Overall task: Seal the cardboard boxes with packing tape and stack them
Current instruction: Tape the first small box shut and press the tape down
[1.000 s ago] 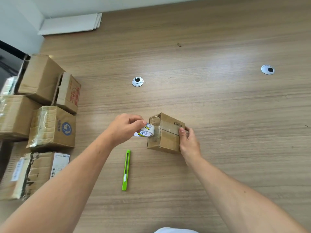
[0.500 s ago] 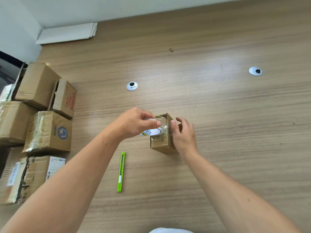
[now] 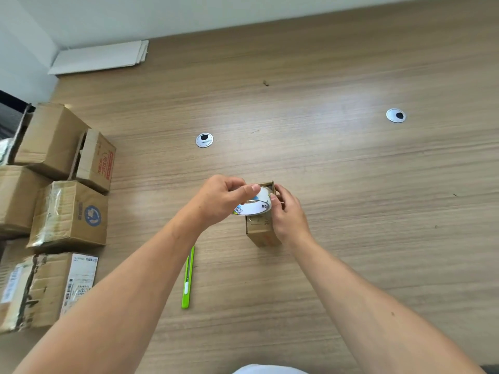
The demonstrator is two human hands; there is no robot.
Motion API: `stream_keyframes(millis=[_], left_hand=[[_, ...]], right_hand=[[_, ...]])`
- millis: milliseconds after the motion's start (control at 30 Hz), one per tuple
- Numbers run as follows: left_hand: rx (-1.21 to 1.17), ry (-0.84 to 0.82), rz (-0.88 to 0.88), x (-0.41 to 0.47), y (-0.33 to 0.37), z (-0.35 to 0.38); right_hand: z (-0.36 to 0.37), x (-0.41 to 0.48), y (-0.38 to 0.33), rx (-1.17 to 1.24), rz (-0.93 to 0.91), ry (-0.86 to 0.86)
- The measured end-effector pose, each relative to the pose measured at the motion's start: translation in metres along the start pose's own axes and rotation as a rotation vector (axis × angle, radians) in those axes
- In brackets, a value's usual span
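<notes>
A small cardboard box (image 3: 259,230) stands on the wooden table at the middle of the view. My left hand (image 3: 219,198) grips a roll of clear packing tape (image 3: 255,205) with a white printed core, held over the box's top. The thumb lies across the roll. My right hand (image 3: 287,213) holds the box's right side, with fingertips touching the roll's edge. Most of the box's top is hidden by the roll and both hands.
A green utility knife (image 3: 188,279) lies on the table left of the box. Several larger cardboard boxes (image 3: 68,214) are piled at the left edge. Two round cable grommets (image 3: 204,140) (image 3: 395,115) sit farther back. Flat white sheets (image 3: 100,56) lie by the wall.
The box has been turned so a narrow side faces me. My left hand has brought the tape roll from the box's left side up over its top. My right hand has shifted onto the box's right side.
</notes>
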State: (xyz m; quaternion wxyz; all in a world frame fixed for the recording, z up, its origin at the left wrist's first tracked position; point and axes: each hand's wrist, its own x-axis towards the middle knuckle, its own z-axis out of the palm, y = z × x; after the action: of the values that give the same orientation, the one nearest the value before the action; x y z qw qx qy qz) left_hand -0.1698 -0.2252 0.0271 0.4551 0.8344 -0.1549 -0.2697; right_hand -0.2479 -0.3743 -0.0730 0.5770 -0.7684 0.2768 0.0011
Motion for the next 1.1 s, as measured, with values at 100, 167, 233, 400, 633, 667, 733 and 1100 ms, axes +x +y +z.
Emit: stream_keyframes(millis=[100,167,233,400,633,667,733,1100], left_hand=[[0.04,0.027,-0.005,0.002,-0.005,-0.007],[0.09,0.027,-0.012,0.002,-0.013,-0.011],[0.147,0.022,-0.038,0.002,-0.022,-0.013],[0.066,0.034,-0.139,0.0,-0.054,-0.007],[0.053,0.019,-0.109,0.007,-0.073,0.024],[0.051,0.025,-0.112,0.008,-0.075,0.028],[0.061,0.045,-0.115,0.012,-0.074,0.035],[0.156,-0.004,-0.18,0.012,-0.085,0.027]], right_hand=[[-0.001,0.0,0.0,-0.022,-0.014,0.003],[-0.004,0.001,0.004,-0.027,-0.019,-0.004],[-0.009,0.0,0.004,-0.014,-0.02,-0.013],[-0.015,-0.001,0.002,0.015,-0.023,-0.025],[-0.027,0.004,0.016,0.131,0.028,-0.029],[-0.029,0.005,0.016,0.141,0.029,-0.045],[-0.031,0.006,0.017,0.175,0.045,-0.058],[-0.006,0.007,-0.008,-0.1,0.072,-0.132]])
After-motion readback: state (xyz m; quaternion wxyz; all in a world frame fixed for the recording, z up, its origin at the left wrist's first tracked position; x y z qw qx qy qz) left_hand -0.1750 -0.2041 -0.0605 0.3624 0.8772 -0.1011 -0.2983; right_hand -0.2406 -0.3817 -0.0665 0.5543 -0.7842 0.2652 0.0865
